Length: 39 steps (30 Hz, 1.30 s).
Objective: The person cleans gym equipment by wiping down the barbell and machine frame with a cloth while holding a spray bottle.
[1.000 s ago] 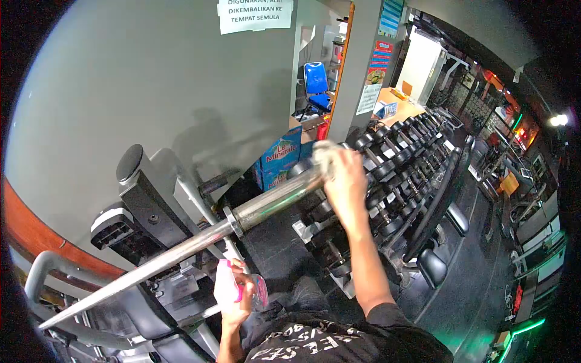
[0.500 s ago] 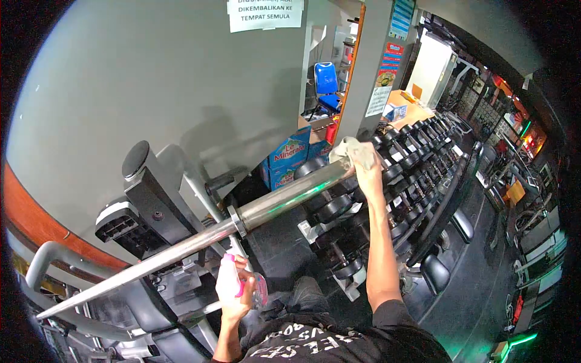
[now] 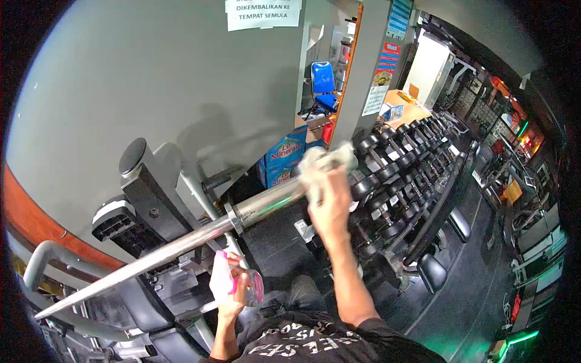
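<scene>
A long metal barbell [image 3: 181,245] slants from the lower left up to the middle, with a collar [image 3: 233,218] before its thick end sleeve [image 3: 269,206]. My right hand [image 3: 330,202] holds a pale cloth [image 3: 321,162] at the far end of the sleeve; hand and cloth are slightly blurred and hide the bar's tip. Below the bar, my left hand [image 3: 235,293] is wrapped round a spray bottle [image 3: 223,275] with a white and pink head and a clear pinkish body.
Racked dumbbells [image 3: 396,212] stand on the right, beside a padded bench [image 3: 433,272]. Behind the bar are blue boxes [image 3: 284,151] and a grey wall [image 3: 151,78]. Gym machine parts [image 3: 151,206] fill the left. A blue chair [image 3: 323,78] stands farther back.
My right hand and the cloth have moved from the bar's tip back leftward along the sleeve. My left hand still holds the spray bottle. The view has shifted slightly.
</scene>
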Available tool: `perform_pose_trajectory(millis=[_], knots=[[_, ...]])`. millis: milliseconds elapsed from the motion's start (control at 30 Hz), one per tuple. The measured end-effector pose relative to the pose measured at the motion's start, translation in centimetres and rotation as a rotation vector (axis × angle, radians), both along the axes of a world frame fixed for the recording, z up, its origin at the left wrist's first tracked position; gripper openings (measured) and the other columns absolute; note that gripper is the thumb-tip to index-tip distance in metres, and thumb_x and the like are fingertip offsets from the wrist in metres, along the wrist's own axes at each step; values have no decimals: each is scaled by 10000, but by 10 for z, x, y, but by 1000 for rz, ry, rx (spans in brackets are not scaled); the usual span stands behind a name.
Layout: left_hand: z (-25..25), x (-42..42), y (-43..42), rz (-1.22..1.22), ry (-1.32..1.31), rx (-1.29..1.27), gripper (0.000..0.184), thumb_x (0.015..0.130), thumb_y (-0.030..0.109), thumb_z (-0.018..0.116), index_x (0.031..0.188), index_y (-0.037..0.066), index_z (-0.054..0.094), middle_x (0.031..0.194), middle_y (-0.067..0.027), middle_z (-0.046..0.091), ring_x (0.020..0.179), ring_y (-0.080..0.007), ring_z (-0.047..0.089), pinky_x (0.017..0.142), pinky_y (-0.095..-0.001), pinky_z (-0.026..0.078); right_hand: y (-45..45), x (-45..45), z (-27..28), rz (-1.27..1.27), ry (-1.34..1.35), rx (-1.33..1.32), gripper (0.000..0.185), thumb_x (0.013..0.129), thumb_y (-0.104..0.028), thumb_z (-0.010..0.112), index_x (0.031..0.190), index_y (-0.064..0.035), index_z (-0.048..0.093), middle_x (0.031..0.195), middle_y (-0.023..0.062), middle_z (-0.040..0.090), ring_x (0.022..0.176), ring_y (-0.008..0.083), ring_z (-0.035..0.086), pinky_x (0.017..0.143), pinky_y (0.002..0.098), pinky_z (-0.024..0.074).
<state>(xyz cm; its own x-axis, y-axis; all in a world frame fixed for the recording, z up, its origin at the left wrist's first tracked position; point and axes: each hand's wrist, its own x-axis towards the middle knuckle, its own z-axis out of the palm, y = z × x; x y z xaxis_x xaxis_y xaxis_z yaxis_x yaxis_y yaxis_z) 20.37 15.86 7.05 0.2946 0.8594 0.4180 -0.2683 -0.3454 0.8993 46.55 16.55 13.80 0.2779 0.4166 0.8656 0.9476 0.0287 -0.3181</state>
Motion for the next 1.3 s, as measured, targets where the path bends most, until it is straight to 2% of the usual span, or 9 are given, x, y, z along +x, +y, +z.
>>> perform_pose_trajectory(millis=[100, 167, 433, 500, 667, 967, 1033, 1133, 1300], knots=[[3, 5, 0, 5, -27, 10, 286, 863, 43, 583, 1095, -59, 451, 923, -108, 527, 576, -125, 540, 514, -257, 471, -8, -61, 11, 360, -10, -161, 342, 647, -69, 717, 967, -111, 606, 979, 104, 587, 1104, 294, 547, 1053, 496, 367], [0, 7, 2, 5, -45, 5, 276, 865, 51, 587, 1078, -47, 442, 851, -91, 527, 559, -119, 529, 513, -256, 465, -5, -75, 4, 479, -107, -147, 268, 702, -120, 672, 961, -109, 608, 1052, 97, 597, 1181, 288, 514, 1094, 488, 338], [-16, -13, -8, 0, -144, -15, 274, 828, -3, 564, 1073, -36, 446, 940, -121, 527, 555, -122, 529, 508, -260, 469, -13, 43, 14, -88, -27, -89, 310, 682, 19, 669, 968, -87, 615, 938, 94, 582, 960, 327, 554, 1007, 471, 393], [-18, -20, -10, 23, -106, -24, 276, 817, -22, 556, 1071, -33, 450, 983, -122, 514, 566, -117, 536, 513, -260, 481, -7, 19, 21, -109, -27, -70, 276, 682, 60, 625, 930, -57, 596, 914, 138, 580, 969, 351, 551, 877, 445, 435], [-11, -20, -16, 69, -55, -22, 279, 807, -45, 553, 1068, -24, 459, 1026, -111, 493, 577, -114, 539, 513, -253, 481, 3, -101, 11, 467, -148, -98, 320, 645, -55, 685, 950, -69, 590, 1024, 110, 593, 1085, 305, 556, 1096, 488, 319], [0, -39, -25, 34, 64, 107, 400, 816, 64, 667, 1148, -13, 457, 1083, -106, 477, 658, -126, 558, 566, -254, 454, -7, 24, 22, -143, -140, -206, 319, 697, -47, 679, 1000, -116, 606, 932, 73, 603, 958, 280, 579, 1060, 542, 301], [6, -40, -30, 82, 93, 48, 454, 837, 148, 659, 1189, -15, 424, 866, -59, 528, 626, -101, 526, 582, -256, 452, 3, 23, 17, -148, -147, -181, 278, 721, -48, 657, 986, -119, 614, 964, 71, 615, 957, 290, 578, 1009, 543, 337], [-2, -42, -27, 118, 119, 143, 458, 833, 154, 666, 1184, -15, 424, 978, -74, 510, 618, -102, 531, 559, -260, 461, 0, -58, 38, 187, -37, -174, 268, 694, -52, 662, 944, -138, 622, 910, 92, 611, 915, 306, 568, 915, 442, 407], [-1, -40, -24, 30, 78, 28, 397, 815, 134, 699, 1126, 0, 492, 1087, -121, 480, 652, -132, 562, 564, -255, 465, 0, -97, 17, 400, -57, -160, 363, 690, -121, 703, 1039, -139, 604, 953, 100, 588, 1050, 290, 573, 1039, 457, 386]])
